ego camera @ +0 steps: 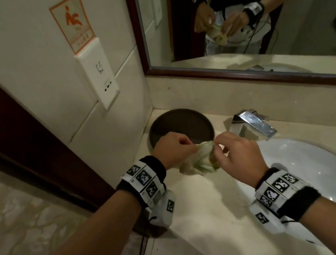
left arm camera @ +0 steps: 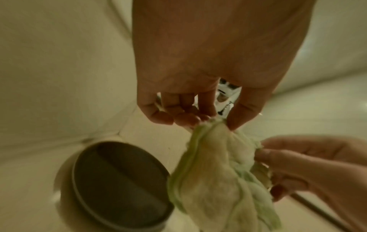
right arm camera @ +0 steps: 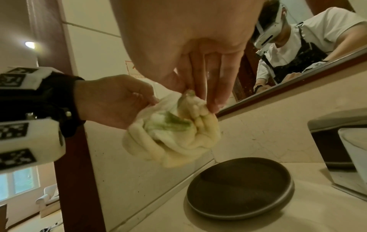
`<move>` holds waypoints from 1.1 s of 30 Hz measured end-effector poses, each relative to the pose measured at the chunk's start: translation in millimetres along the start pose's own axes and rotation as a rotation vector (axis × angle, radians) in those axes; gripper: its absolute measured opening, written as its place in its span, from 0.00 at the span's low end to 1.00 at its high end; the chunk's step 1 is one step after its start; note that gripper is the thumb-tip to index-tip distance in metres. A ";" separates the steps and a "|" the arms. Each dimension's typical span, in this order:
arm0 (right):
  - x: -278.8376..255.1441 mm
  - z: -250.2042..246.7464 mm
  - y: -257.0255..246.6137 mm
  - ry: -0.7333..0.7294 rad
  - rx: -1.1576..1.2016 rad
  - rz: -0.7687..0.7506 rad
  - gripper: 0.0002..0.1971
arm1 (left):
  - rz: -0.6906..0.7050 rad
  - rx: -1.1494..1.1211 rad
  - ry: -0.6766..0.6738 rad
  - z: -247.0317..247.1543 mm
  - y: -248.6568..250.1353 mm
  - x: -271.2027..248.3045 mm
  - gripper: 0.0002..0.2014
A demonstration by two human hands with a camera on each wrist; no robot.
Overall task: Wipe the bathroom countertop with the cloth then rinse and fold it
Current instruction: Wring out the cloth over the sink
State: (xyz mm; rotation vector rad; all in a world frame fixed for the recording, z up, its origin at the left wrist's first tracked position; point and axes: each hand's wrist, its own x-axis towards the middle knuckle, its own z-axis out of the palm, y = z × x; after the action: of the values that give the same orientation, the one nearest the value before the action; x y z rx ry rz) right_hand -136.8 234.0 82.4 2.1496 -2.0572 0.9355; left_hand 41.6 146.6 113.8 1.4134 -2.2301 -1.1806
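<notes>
Cloth pinched between both hands.

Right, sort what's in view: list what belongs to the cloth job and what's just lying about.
Part of the job:
- cloth, bunched, pinched by left hand and right hand
- countertop
- sink and faucet, for rinsing

Just there:
- dark round tray on the counter's back corner
- mirror
- wall socket plate
- orange wall sign

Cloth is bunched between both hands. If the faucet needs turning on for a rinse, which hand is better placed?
Probably the right hand: the faucet and basin lie on its side, while the left hand could keep pinching the cloth.
</notes>
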 end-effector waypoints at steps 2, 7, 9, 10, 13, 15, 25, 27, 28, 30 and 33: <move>2.2 -3.0 -1.9 0.005 -0.002 -0.014 0.10 | 0.023 0.034 0.012 -5.5 0.2 0.6 0.06; 8.6 -15.0 -4.5 0.004 -0.039 -0.002 0.10 | 0.085 0.121 0.109 -11.1 10.7 -1.4 0.02; 9.2 -20.5 -9.2 0.007 -0.087 -0.026 0.11 | 0.177 0.151 0.116 -9.3 15.6 -5.0 0.09; 9.3 -22.9 -12.4 0.014 -0.091 -0.032 0.10 | 0.223 0.140 0.101 -7.4 17.4 -6.1 0.13; 12.2 -30.4 -19.6 0.082 -0.020 0.022 0.04 | 0.306 0.147 0.056 -2.0 21.8 -7.9 0.11; 15.7 -33.0 -20.4 0.113 0.039 0.096 0.05 | 0.310 0.148 0.068 0.7 21.5 -6.4 0.05; 14.8 -49.8 -29.4 0.160 0.279 0.275 0.07 | 0.497 0.029 0.257 5.1 48.9 -22.5 0.04; 17.0 -53.0 -28.6 0.180 0.340 0.293 0.07 | 0.516 0.040 0.236 3.8 50.1 -23.4 0.03; 18.7 -55.0 -27.9 0.197 0.381 0.299 0.08 | 0.525 0.048 0.236 2.5 49.6 -23.5 0.03; 22.8 -60.1 -26.2 0.224 0.453 0.283 0.09 | 0.556 0.060 0.242 -0.4 48.1 -24.0 0.03; 27.3 -67.9 -27.0 0.223 0.548 0.255 0.10 | 0.596 0.117 0.259 -1.9 48.2 -28.0 0.06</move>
State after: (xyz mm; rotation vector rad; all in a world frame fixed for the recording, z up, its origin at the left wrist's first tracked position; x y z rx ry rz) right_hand -140.6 240.8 160.1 1.8711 -2.1768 1.8636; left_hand 25.8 178.9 156.4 0.7775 -2.3114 -0.6382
